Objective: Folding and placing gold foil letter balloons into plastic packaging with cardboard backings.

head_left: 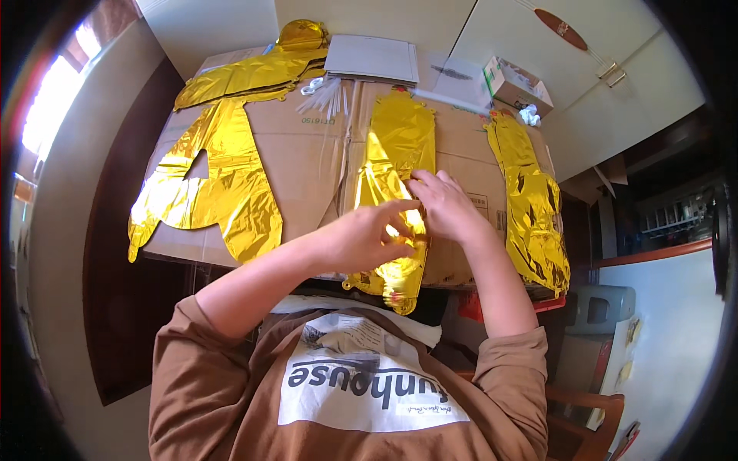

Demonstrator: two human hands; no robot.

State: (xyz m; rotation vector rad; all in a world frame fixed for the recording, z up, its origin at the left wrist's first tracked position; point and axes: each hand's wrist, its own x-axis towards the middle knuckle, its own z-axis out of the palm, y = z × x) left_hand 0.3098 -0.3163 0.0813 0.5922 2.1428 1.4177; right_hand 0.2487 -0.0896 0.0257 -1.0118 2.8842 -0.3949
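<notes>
A narrow gold foil balloon [401, 127], flat and shiny, lies lengthwise in front of me on the cardboard surface [311, 169]. Its lower end hangs over the near edge. My left hand [367, 237] is over its lower half, index finger stretched out and thumb apart. Bent fingers of my right hand [446, 201] close on the balloon's right edge, near its middle; the fingertips are partly hidden. To the left lies a flat gold A-shaped foil balloon [250, 207]. Another long gold foil balloon [530, 200] is at the right edge.
More gold foil balloons [254, 79] lie at the back left. Near them are clear plastic straws [330, 98], a small white roll [310, 87] and a pale flat box [372, 59]. An open carton [519, 84] stands at the back right. A wooden chair [607, 419] is at lower right.
</notes>
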